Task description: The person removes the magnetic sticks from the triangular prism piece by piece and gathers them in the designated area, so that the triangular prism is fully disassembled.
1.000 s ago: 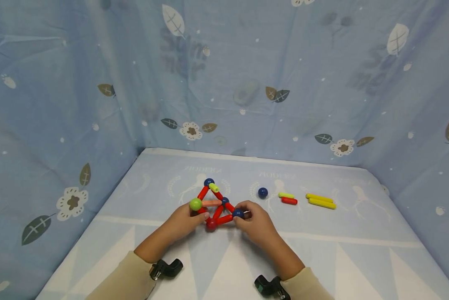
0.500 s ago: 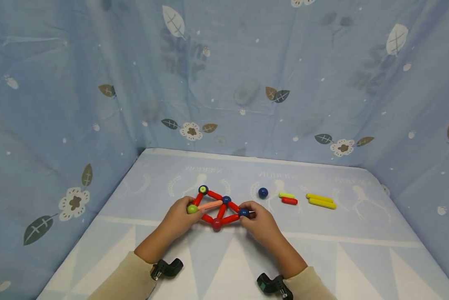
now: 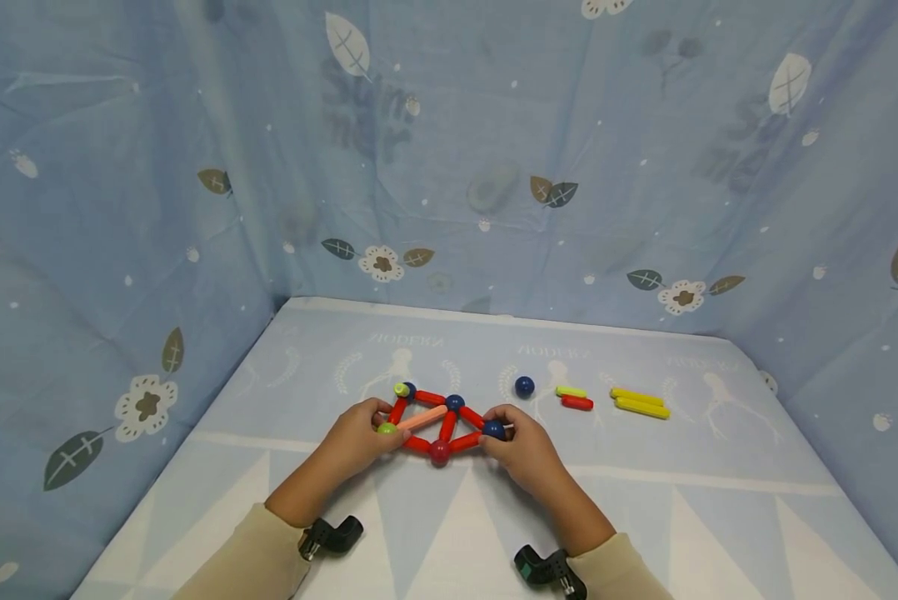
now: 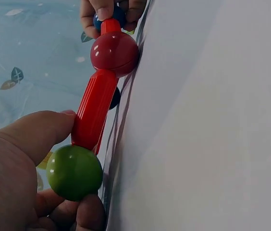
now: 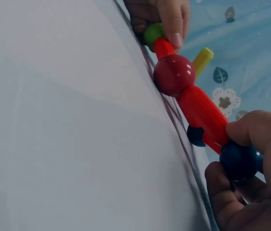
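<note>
- Around the red ball (image 3: 439, 452), its near corner, the ball-and-stick frame (image 3: 448, 427) spans the gap between both hands; whether it touches the desk (image 3: 644, 517) is unclear.
- Left of the red ball, the left hand (image 3: 361, 435) pinches the lime-green ball (image 3: 386, 428), thumb tip against the neighbouring ridged red stick (image 4: 95, 108).
- Right of the red ball, the right hand (image 3: 522, 442) pinches the dark blue corner ball (image 3: 494, 430), thumb tip near the joint, fingers curled beneath.
- Behind the red ball, the dark blue middle ball (image 3: 455, 403) gathers several sticks, including the peach stick (image 3: 422, 417) running toward the lime-green ball; this joint seems the one most worth sparing from twist.
- Behind the red ball, farther left, the yellow-green stick (image 3: 401, 389) juts from the dark blue far ball (image 3: 411, 390), one end free; fingertips should probably avoid knocking it.
- Across the red ball, good handling likely means turning both held corners together, slowly, without an outward pull that could part a joint.
- Behind and right of the red ball, the loose dark blue ball (image 3: 524, 387) is best given room.
</note>
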Demonstrator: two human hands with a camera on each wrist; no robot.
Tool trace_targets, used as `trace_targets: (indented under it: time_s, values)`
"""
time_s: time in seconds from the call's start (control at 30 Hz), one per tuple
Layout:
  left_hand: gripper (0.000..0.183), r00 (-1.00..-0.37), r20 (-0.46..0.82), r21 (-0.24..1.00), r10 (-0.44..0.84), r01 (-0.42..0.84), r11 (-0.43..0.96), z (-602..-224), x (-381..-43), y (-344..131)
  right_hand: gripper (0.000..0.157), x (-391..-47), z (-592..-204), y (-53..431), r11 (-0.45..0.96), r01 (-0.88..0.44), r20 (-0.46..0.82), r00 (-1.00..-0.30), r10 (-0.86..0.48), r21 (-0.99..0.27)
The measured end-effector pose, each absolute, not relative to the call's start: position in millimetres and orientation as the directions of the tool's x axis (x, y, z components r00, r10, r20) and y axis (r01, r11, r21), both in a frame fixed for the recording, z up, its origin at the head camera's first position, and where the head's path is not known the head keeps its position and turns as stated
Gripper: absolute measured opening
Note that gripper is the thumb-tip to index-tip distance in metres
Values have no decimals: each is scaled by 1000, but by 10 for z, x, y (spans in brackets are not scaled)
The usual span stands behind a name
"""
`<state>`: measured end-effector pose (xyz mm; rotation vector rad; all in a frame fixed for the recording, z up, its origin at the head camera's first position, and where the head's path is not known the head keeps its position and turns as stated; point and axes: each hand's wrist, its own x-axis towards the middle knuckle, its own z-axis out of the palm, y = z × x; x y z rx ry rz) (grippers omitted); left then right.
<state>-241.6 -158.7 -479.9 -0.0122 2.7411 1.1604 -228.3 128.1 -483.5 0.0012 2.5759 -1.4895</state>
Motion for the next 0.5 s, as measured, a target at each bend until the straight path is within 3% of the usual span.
trace_targets:
  time_s: [0.5]
  values:
    - [58,-986,-153,670,67,-53,740,-4814,-2420,-1601,29,-2275,-4864,1290,538,78,-135,-989,-67,-839]
